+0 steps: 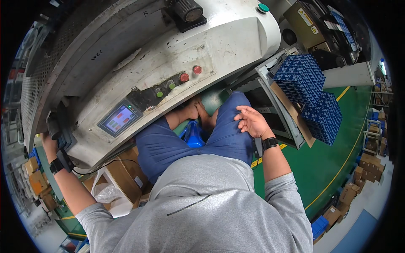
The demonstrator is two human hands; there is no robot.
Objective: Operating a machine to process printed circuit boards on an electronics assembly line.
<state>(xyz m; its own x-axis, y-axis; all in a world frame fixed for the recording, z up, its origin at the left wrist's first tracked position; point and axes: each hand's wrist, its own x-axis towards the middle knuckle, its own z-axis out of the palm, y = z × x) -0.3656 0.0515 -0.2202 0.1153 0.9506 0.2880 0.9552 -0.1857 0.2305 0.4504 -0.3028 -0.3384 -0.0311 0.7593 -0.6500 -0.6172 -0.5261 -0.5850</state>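
Observation:
My left hand (48, 143) reaches to the left end of a large worn white machine (228, 46). Its fingers are hidden behind the machine's edge, close to a black knob (53, 127), so what they touch does not show. Over my right thigh, my right hand (254, 122) hangs palm up with loosely bent, parted fingers and nothing in it. A lit touch screen (120, 118) is set in the machine's front panel. Beside it are green push buttons (159, 94) and red push buttons (184, 77). Each wrist wears a black strap.
Stacks of blue patterned boxes (299, 78) stand on a cardboard-lined stand (295, 116) to my right. An open carton (126, 175) with clear plastic wrap sits at my left. The green floor (295, 181) carries yellow lines. More cartons (371, 166) line the far right.

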